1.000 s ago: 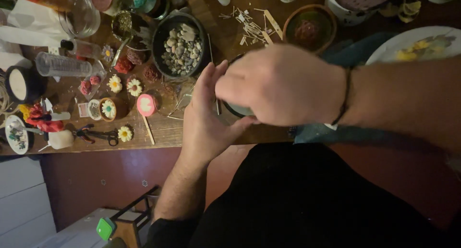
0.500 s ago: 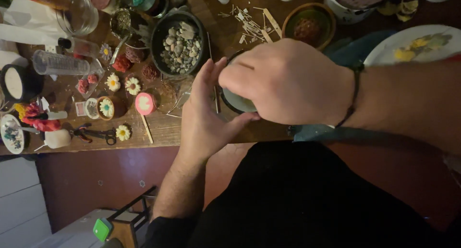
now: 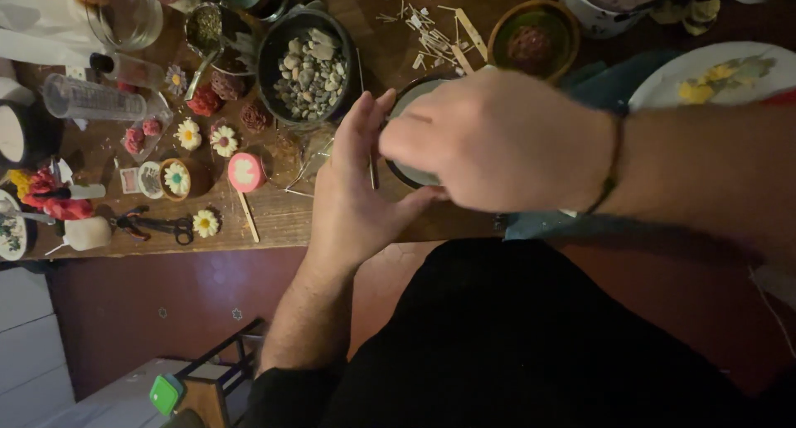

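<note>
My left hand (image 3: 356, 188) cups the side of a round dark-rimmed tin (image 3: 408, 134) with a pale, smooth filling, palm against its wall and fingers held straight up along it; the tin sits at the near edge of the rough wooden table (image 3: 282, 217), right in front of me. My right hand (image 3: 497, 138) lies over the top of the tin, fingers curled down toward its rim, though I cannot tell whether they pinch anything beneath. A thin dark cord bracelet (image 3: 612, 167) rings that wrist. Just beyond my left fingers stands a black bowl of small grey and tan pebbles (image 3: 311, 63), matte and lumpy. Further left lie little moulded daisies (image 3: 207, 138) with white petals and yellow centres, a flat pink disc on a wooden stick (image 3: 245, 173), and small scissors (image 3: 157, 226). A clear ribbed plastic tube (image 3: 91, 101) rests on its side near the table's left end. Behind the tin, pale wooden splinters (image 3: 439, 30) are scattered beside a green-glazed bowl (image 3: 535, 34) holding something knobbly and dark red.
</note>
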